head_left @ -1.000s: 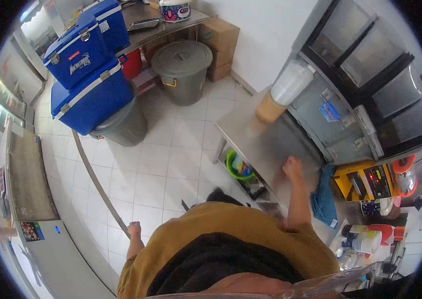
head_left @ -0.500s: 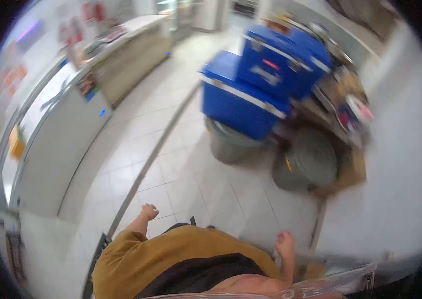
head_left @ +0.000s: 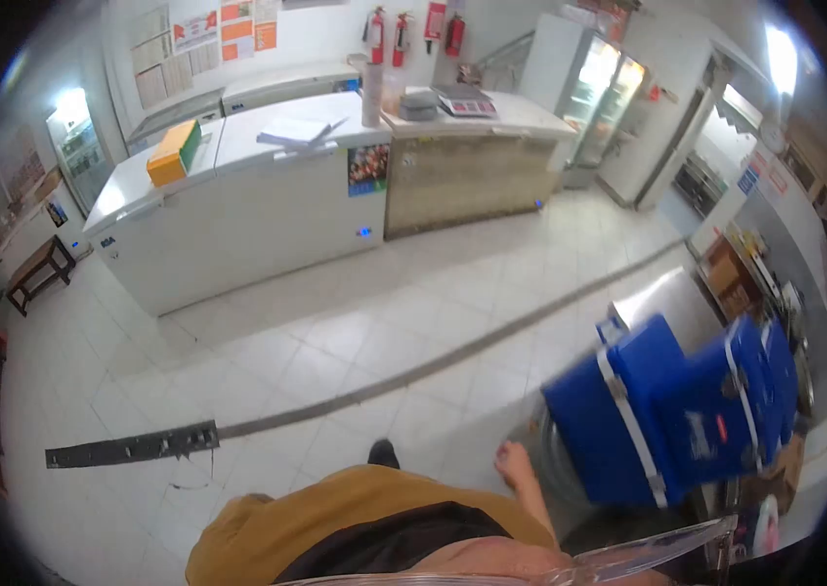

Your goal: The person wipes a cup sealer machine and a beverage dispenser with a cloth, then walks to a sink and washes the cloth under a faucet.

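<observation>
My right hand (head_left: 512, 463) hangs low, right of my mustard-coloured shirt (head_left: 364, 508). Its fingers look loosely curled, and nothing shows in them. It is nearest to a grey round bin (head_left: 558, 467), with a visible gap from the blue cooler box (head_left: 584, 420) that has a white band and sits over the bin. A second blue cooler (head_left: 701, 430) leans close behind the first. My left hand is out of sight. A dark shoe (head_left: 383, 453) shows in front of the shirt.
White chest freezers (head_left: 267, 225) run along the far side, bearing papers (head_left: 293, 131) and a yellow-orange box (head_left: 175, 153). A scale (head_left: 467, 102) rests on a worn freezer. A dark grate (head_left: 135, 445) continues as a floor channel (head_left: 374, 391). A wooden bench (head_left: 42, 271) stands left.
My view has swung left, so the coolers now lie at the lower right and the freezers face me. My left hand has gone out of view. The right hand is now beside the bin.
</observation>
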`<state>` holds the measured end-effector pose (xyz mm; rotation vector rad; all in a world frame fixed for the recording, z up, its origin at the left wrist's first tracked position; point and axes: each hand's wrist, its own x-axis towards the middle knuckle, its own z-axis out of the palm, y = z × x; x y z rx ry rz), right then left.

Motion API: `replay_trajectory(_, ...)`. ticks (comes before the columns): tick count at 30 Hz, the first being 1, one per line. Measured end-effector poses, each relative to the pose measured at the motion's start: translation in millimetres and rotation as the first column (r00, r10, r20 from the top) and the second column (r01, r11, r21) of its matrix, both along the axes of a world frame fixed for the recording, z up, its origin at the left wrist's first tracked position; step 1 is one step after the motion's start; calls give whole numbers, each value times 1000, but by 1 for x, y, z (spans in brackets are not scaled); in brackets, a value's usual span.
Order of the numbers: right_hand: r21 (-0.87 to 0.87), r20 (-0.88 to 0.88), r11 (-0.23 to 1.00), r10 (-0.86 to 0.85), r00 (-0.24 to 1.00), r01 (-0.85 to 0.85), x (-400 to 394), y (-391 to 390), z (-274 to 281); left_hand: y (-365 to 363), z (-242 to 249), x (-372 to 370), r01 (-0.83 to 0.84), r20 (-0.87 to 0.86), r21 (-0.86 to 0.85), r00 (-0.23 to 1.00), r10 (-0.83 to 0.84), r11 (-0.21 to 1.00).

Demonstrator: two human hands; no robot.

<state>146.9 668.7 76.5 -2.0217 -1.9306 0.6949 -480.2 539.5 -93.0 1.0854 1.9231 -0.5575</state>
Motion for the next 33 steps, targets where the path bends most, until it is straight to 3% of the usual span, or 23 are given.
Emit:
replay_trajectory(2,-191,-99,981,-53,994,33,5,35,-41,34,1,-6,0,19,-58,1000,1,998)
replay_trajectory(4,-384,-186,921,-154,970,72,12,67,-73,86,-6,-9,100,69,-55,993,-96,993)
replay_trajectory(6,-499,-151,862,-191,970,92,16,108,-88,147,-14,-10,368,133,53,919,-372,928)
replay_trajectory(8,-566,-106,817,-209,972,114,21,147,-100,223,-25,0,452,125,250,862,-491,856)
replay_trajectory(9,-593,-85,795,-218,972,127,25,168,-107,265,19,44,-179,146,340,980,136,923)
replay_trajectory(10,-616,-68,776,-227,972,138,28,190,-113,304,1,54,-300,280,462,942,184,835)
replay_trajectory(12,-660,-39,735,-237,971,153,35,237,-131,385,38,89,-367,344,395,909,234,842)
replay_trajectory(16,-699,2,699,-206,979,148,57,361,-158,512,33,113,-232,341,490,938,60,840)
replay_trajectory(19,-693,14,711,-153,988,119,71,482,-158,564,34,117,-308,325,488,933,158,817)
replay_trajectory(21,-668,23,740,-84,996,78,76,574,-153,590,-24,99,-272,283,284,940,191,919)
replay_trajectory(24,-478,24,877,60,998,-41,66,741,-146,621,38,100,-535,340,235,827,447,811)
replay_trajectory(26,-191,-98,979,57,994,-75,36,866,-133,636,56,100,-607,301,317,793,529,729)
replay_trajectory(27,-205,-301,979,-82,950,20,-1,913,-79,641,54,100,-617,270,379,787,555,690)
replay_trajectory(28,-271,-554,963,-172,814,19,-25,971,-66,645,37,95,-645,247,339,764,596,686)
replay_trajectory(29,-251,-590,966,-206,780,65,-63,1013,-24,650,23,91,-662,215,288,749,626,692)
replay_trajectory(31,-145,-843,970,-18,537,-194,-105,1103,10,666,12,81,-675,151,185,738,658,714)
replay_trajectory(32,-168,-922,975,-103,373,-147,-136,1116,62,675,7,77,-680,137,147,733,666,718)
replay_trajectory(33,-159,-940,971,-93,330,-179,-157,1150,82,692,5,69,-679,127,132,734,667,722)
